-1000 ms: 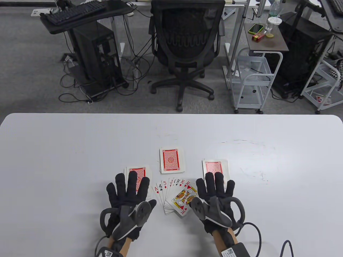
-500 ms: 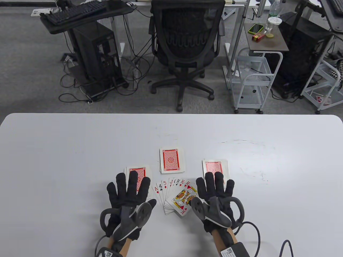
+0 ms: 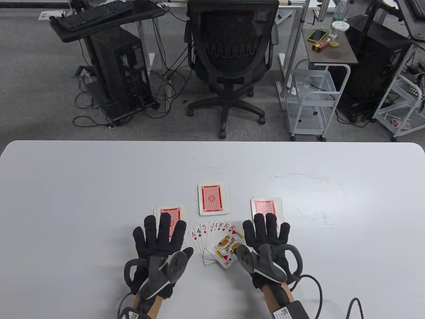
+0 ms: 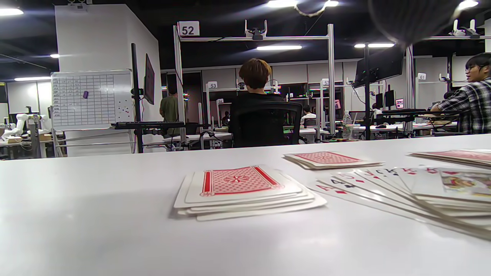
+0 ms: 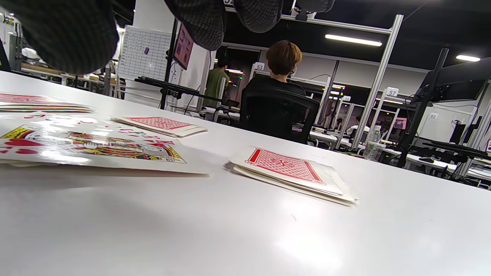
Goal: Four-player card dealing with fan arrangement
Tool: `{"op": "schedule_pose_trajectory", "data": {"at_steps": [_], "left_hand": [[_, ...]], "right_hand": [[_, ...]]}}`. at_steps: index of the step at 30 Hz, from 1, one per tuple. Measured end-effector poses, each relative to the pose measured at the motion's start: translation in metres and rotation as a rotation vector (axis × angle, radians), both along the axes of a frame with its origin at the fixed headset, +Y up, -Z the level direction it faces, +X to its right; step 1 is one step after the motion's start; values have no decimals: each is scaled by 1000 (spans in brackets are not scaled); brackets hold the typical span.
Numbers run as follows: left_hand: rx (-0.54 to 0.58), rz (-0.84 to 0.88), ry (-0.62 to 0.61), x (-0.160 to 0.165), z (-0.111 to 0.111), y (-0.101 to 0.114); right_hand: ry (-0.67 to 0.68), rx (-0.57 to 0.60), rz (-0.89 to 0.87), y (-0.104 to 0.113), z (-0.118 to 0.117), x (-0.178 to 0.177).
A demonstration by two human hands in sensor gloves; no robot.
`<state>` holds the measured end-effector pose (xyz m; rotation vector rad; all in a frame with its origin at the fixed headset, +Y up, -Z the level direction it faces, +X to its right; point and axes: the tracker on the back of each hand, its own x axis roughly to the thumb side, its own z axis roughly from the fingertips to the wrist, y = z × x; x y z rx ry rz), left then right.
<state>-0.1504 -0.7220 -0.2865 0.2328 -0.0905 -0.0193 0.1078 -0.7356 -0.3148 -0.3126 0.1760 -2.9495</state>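
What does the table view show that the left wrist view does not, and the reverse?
Only the table view: both hands, left hand and right hand, fingers straight, flanking the face-up fan.
Only the left wrist view: the left pile as several loosely stacked cards, and people seated behind.
Both: three face-down piles, the fan, the white table.

Beyond the hands, past the white table's (image 3: 99, 172) far edge, stands a black mesh office chair (image 3: 230, 50). Off to the left sits a computer tower (image 3: 121, 66) under a keyboard (image 3: 89, 13); to the right, a white wire cart (image 3: 310, 96).
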Motion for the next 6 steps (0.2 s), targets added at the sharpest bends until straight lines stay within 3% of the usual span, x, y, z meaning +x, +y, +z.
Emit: {"op": "schedule_pose_trajectory", "data": {"at_steps": [6], "left_hand": [[4,-1,-2,0,0,0]], "right_hand": [[5,11,-5,1,1,0]]}}
